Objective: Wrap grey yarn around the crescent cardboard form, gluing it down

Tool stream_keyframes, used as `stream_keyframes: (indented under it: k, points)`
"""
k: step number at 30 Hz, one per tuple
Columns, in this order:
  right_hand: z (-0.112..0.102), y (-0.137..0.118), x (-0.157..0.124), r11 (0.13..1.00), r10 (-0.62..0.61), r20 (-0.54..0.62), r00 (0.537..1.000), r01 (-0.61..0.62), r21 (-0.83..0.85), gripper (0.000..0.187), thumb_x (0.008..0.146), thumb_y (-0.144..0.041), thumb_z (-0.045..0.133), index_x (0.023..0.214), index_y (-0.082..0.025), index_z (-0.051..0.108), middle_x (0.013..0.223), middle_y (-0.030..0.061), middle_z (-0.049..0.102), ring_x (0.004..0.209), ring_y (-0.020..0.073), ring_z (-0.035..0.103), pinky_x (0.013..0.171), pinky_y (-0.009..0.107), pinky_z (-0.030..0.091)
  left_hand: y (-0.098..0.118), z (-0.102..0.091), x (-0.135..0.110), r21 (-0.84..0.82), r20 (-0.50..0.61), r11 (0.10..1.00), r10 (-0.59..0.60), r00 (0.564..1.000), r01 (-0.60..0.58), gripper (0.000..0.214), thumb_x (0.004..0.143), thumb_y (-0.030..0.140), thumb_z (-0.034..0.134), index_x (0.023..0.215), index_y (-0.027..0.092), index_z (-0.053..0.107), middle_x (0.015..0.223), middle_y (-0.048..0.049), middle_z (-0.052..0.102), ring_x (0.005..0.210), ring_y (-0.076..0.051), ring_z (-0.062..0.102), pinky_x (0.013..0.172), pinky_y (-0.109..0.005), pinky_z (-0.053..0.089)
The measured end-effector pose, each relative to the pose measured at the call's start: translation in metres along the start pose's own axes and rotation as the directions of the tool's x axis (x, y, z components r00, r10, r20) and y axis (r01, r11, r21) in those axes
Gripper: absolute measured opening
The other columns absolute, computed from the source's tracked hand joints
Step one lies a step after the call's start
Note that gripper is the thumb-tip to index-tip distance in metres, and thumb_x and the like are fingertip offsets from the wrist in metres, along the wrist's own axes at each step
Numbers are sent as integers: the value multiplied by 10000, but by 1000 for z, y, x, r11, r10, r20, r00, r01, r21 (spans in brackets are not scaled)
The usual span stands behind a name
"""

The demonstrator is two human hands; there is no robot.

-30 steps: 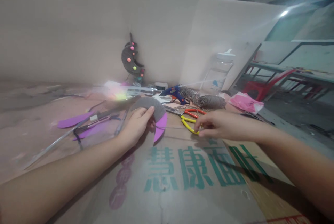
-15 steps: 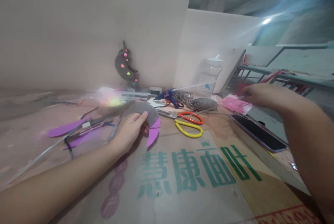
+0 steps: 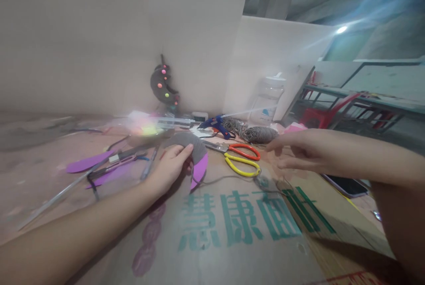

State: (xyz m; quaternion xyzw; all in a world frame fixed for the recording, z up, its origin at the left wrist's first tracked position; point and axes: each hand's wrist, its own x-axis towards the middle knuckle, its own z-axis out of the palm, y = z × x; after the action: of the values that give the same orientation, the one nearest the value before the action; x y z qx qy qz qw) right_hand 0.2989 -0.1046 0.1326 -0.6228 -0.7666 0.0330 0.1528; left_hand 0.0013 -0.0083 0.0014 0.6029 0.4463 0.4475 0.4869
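Note:
My left hand point(image 3: 174, 161) grips a crescent point(image 3: 200, 171), its upper part wrapped in grey yarn and its lower tip bare purple. A loose strand of grey yarn point(image 3: 229, 182) trails from it across the cardboard toward the right. Just right of the scissors point(image 3: 244, 165), with their red and yellow handles, my right hand point(image 3: 295, 150) hovers with its fingers stretched out and slightly apart; nothing shows in them. Behind the scissors lies a skein of grey yarn point(image 3: 262, 134).
A blue glue gun point(image 3: 215, 125) and a clear bottle point(image 3: 268, 99) stand at the back. Left lie purple pieces point(image 3: 88, 162) and pens. A finished-looking crescent point(image 3: 162, 85) with coloured dots leans at the wall. A phone point(image 3: 345, 185) lies right, partly behind my arm.
My right hand has come left and down from the pink item to beside the scissors. The yarn strand now runs across the cardboard. My left hand keeps its grip on the crescent.

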Motion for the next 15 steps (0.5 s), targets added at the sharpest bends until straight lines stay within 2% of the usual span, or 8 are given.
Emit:
stream_keyframes:
  k: [1,2,5,8,11,15]
  points:
    - [8,0,6,999,-41,114,993,44,-20,293,776,-530,656,930,-301,751,824,12,739,646,163,636,542,249,437,1,1,-1,-18,4,1000,-17,1000,17,422,821,530,564,606,172,499,504,30,535,453,-90,500,465,-208,340]
    - [19,-1,13,997,-50,158,986,58,-46,292,829,-526,593,942,-301,740,853,12,740,668,168,641,558,254,438,1,1,-1,-38,9,999,-31,999,32,420,814,531,572,611,172,495,504,32,534,450,-88,500,460,-206,336]
    - [57,0,38,998,25,30,999,-23,-62,316,883,-485,518,996,-259,707,899,37,735,709,180,651,571,255,423,1,3,-2,-89,23,995,-47,999,49,418,792,548,585,635,171,500,514,28,545,454,-92,511,462,-205,351]
    - [89,7,70,997,32,-39,999,-35,-67,369,879,-451,536,1108,-188,656,969,85,723,786,203,659,641,269,441,1,3,-1,-104,30,994,-43,999,45,414,772,545,603,625,174,492,510,31,539,454,-91,504,465,-207,357]
    - [106,19,107,998,54,-92,994,-57,-24,452,855,-407,582,1216,-136,608,1156,140,679,989,253,643,801,311,464,2,4,-1,-100,40,994,-38,998,42,407,770,535,607,617,177,490,519,27,544,469,-95,505,471,-211,359]
    - [117,24,150,993,109,-95,989,-103,61,512,878,-426,558,1265,-90,577,1225,162,653,1049,241,635,873,307,468,2,4,-1,-88,38,995,-38,999,41,416,777,532,603,598,179,473,514,28,540,470,-94,504,484,-215,366]
